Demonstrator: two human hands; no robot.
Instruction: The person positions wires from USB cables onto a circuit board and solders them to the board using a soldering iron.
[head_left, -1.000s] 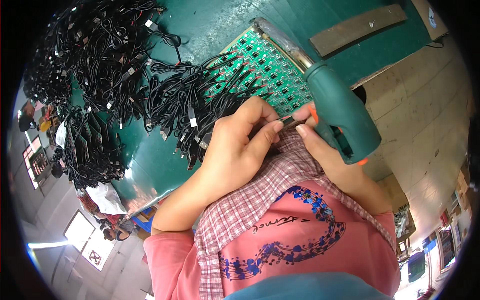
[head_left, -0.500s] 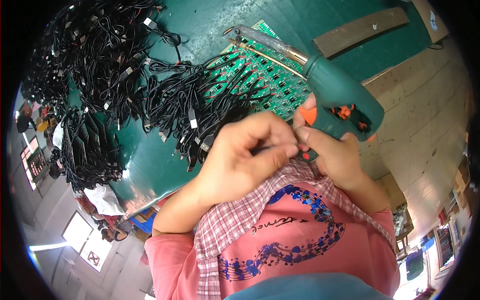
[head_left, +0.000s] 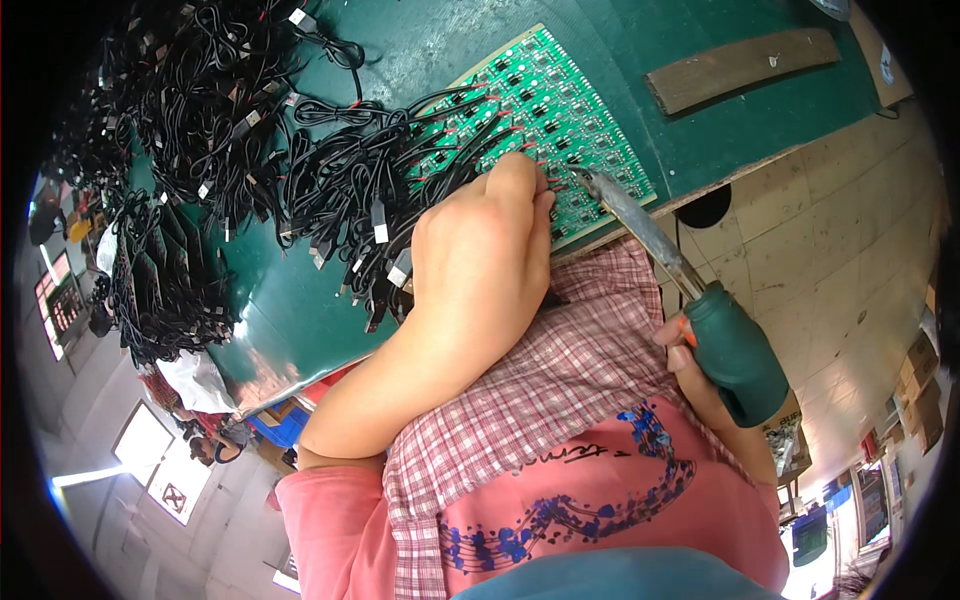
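Left hand (head_left: pixel 480 250) and right hand (head_left: pixel 692 372) work apart: the left bends over the near-left side of the green circuit board (head_left: pixel 605 150) on the table (head_left: pixel 715 145), whether its fingers pinch anything I cannot tell; the right grips a green soldering gun (head_left: pixel 738 350), tip over the board. Black cables (head_left: pixel 345 190) with red leads (head_left: pixel 483 86) reach the board's left part; the right part has none, so it looks partway done.

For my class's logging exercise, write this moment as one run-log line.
left hand: over board, hold unclear | right hand: holding soldering gun, tip at board, contact unclear | cables: heaped, some across board
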